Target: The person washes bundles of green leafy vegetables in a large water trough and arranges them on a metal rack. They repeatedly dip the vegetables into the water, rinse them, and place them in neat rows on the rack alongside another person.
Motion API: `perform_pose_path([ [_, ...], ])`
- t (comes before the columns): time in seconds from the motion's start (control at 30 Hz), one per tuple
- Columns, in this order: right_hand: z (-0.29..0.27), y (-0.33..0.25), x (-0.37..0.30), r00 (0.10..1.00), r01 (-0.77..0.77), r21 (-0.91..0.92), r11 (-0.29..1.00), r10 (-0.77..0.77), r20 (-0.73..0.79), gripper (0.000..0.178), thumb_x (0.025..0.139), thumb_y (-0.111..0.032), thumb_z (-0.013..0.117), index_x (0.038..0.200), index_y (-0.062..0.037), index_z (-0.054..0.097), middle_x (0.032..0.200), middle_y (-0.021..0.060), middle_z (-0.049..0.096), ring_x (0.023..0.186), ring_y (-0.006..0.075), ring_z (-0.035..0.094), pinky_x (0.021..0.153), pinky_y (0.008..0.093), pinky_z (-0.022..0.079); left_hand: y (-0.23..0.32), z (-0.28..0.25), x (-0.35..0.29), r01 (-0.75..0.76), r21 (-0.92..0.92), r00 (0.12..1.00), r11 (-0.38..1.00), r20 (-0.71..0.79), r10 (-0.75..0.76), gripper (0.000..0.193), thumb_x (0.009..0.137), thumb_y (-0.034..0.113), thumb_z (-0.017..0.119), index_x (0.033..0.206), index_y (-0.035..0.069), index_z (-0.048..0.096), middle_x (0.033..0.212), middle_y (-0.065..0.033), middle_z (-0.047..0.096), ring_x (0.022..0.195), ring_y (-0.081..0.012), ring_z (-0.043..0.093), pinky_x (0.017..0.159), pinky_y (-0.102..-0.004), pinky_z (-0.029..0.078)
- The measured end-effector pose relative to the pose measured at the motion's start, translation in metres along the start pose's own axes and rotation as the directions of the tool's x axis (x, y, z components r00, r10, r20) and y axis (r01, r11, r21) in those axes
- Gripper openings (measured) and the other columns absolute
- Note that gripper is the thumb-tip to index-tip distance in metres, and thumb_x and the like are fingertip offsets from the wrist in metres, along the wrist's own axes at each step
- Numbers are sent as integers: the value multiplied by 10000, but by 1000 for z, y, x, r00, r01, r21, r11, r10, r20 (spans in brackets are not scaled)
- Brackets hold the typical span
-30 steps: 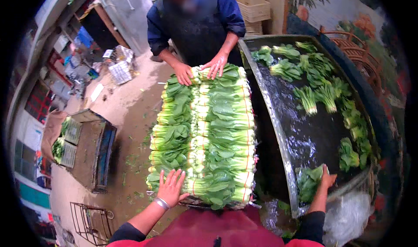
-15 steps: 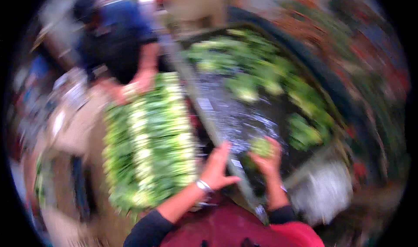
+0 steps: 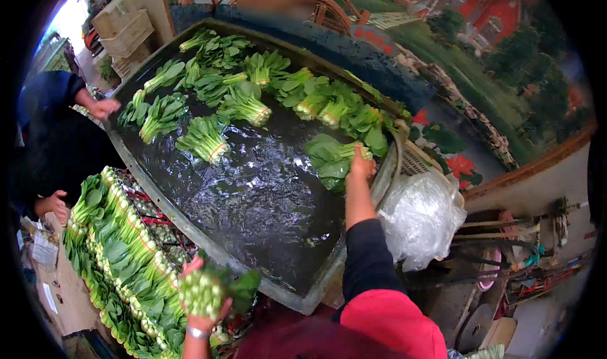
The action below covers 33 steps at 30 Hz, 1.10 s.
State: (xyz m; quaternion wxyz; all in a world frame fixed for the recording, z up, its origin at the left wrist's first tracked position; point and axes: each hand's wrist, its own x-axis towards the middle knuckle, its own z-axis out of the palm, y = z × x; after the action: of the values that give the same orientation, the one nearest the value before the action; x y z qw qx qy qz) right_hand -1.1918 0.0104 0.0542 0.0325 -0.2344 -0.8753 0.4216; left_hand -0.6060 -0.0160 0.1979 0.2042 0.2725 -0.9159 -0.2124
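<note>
My left hand (image 3: 196,311) is closed around a bunch of bok choy (image 3: 202,294), its pale cut stems facing up and its leaves pointing right. It is beside the near end of a long stack of bok choy bunches (image 3: 123,258), left of a water basin. My right hand (image 3: 360,166) reaches over the basin's right side, fingers closed on the stem end of another bunch of bok choy (image 3: 330,160). That bunch's leaves lie on the water. Several more banded bunches (image 3: 243,105) float along the far and right sides of the basin (image 3: 224,258).
A co-worker's hands (image 3: 104,108) are at the left, near the stack. A clear plastic bag (image 3: 420,216) sits against the basin's right corner. Behind the basin is a wall with a painted landscape (image 3: 468,99). Long-handled tools (image 3: 493,232) lie at the right.
My left hand was open by the basin rim and now holds a bunch. My right hand has moved from near the rim to a bunch farther right. The co-worker's hands have left the stack.
</note>
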Motion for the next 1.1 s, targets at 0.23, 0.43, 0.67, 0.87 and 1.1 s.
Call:
perform_pose_path([
  [0.23, 50, 52, 21, 271, -768, 354, 534, -229, 935, 777, 812, -533, 835, 1436, -154, 569, 1407, 103, 618, 1212, 344, 617, 1017, 557, 510, 24, -40, -100, 456, -536, 830, 710, -32, -557, 1094, 630, 594, 874, 1481, 74, 424, 1506, -158, 432, 1435, -346, 369, 1210, -517, 280],
  [0.43, 20, 22, -48, 391, -533, 554, 639, -395, 831, 561, 881, -202, 820, 1388, -133, 590, 1292, 67, 655, 1142, 265, 638, 936, 494, 557, 44, -108, -125, 417, -684, 709, 599, -168, -685, 1041, 713, 474, 886, 1541, 99, 378, 1570, -168, 403, 1463, -285, 339, 1202, -463, 272],
  [0.67, -148, -15, -216, -172, 588, 729, 350, -827, 535, 809, 775, -112, 873, 1467, -54, 456, 1305, 103, 672, 1232, 266, 636, 1059, 388, 496, 4, -230, -204, 592, -46, 710, 805, -444, -547, 902, 666, 212, 893, 1412, 43, 415, 1321, -137, 623, 1245, -299, 584, 1154, -465, 373],
  [0.87, -282, 1, -456, -622, 684, 727, -69, -576, 530, 769, 690, -37, 837, 1379, -137, 510, 1138, 172, 704, 1019, 427, 682, 861, 498, 556, -38, -277, -284, 602, 556, 787, 573, -291, -544, 778, 601, 136, 836, 1341, 135, 596, 1162, -98, 654, 1143, -333, 599, 1107, -506, 382],
  [1.1, -321, 93, -652, -906, 417, 744, -523, -172, 386, 491, 754, -27, 698, 1212, -72, 526, 965, 136, 627, 773, 321, 682, 727, 454, 517, -118, -227, -319, 523, 454, 832, 722, -86, -548, 837, 577, 121, 854, 1370, 183, 594, 1029, -85, 631, 1078, -336, 602, 1029, -467, 422],
])
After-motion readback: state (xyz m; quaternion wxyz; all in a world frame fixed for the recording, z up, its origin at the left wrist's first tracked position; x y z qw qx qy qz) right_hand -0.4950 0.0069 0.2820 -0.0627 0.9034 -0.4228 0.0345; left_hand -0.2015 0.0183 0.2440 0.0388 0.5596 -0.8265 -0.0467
